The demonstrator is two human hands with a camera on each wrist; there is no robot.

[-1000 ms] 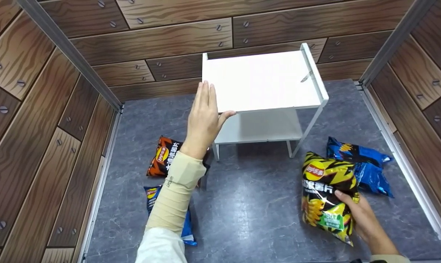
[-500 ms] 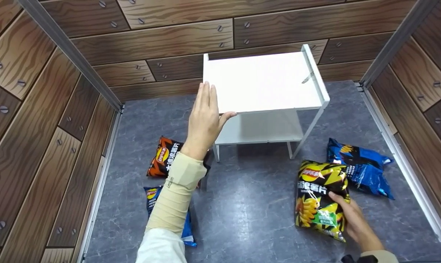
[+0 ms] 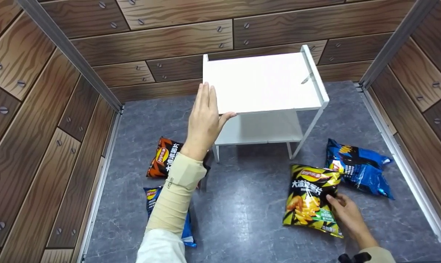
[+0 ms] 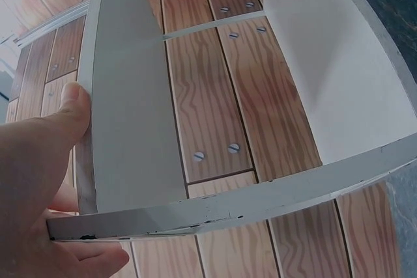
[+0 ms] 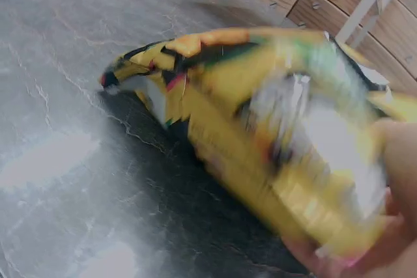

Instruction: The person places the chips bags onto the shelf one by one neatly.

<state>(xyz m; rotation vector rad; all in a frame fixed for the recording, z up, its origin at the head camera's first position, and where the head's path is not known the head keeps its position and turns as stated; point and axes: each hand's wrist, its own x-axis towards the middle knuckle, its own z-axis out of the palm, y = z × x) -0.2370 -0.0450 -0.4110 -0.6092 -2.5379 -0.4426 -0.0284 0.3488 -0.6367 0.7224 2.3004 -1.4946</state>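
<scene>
A white two-tier side table (image 3: pixel 260 82) stands near the back wall. My left hand (image 3: pixel 204 118) lies with straight fingers along its left side, the thumb stretched along the front edge. In the left wrist view, the thumb and fingers of the left hand (image 4: pixel 39 161) straddle the table's corner. My right hand (image 3: pixel 348 215) grips the right edge of a yellow-and-black bag of potato chips (image 3: pixel 312 199), printed side facing up. Blurred in the right wrist view, the chip bag (image 5: pixel 260 128) is tilted close over the floor, with fingers curled under its edge.
A blue chip bag (image 3: pixel 359 168) lies on the grey floor (image 3: pixel 242 204) at right. To the left are an orange-and-black chip bag (image 3: pixel 164 157) and another blue chip bag (image 3: pixel 188 230), both partly behind my left arm. Wood-patterned walls (image 3: pixel 151 36) enclose the area.
The yellow-and-black chip bag in my right hand has moved left and turned flatter, showing more of the blue bag behind it. My left hand stays on the table.
</scene>
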